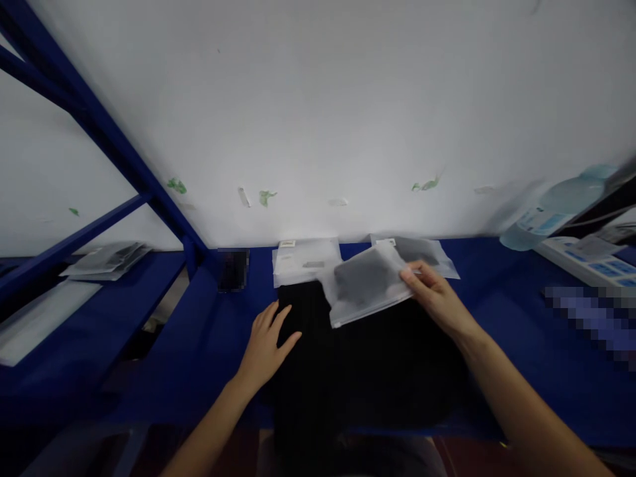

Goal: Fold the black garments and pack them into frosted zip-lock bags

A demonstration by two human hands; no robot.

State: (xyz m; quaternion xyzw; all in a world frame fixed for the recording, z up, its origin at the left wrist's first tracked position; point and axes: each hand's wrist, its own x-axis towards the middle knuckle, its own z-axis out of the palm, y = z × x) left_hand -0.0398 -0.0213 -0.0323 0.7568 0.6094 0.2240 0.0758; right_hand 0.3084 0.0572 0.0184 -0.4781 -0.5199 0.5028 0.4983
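In my right hand (431,291) is a frosted zip bag (365,281) with something dark inside, pinched at its right edge. The bag is tilted, its slider edge toward me, above a black cloth (368,371) spread over the blue table. My left hand (269,342) rests on the cloth's left edge, fingers spread and holding nothing. Behind the cloth, by the wall, lie a flat whitish bag (305,258) with a label and another frosted bag (422,252) with dark contents, partly covered by the held one.
A blue metal frame (163,205) slants up at the left. Frosted bags (106,260) lie on the left tabletop (139,318). A dark pixelated item (233,270) sits near the wall. At the right stand a large clear bottle (551,209) and a white tray with blue squares (591,265).
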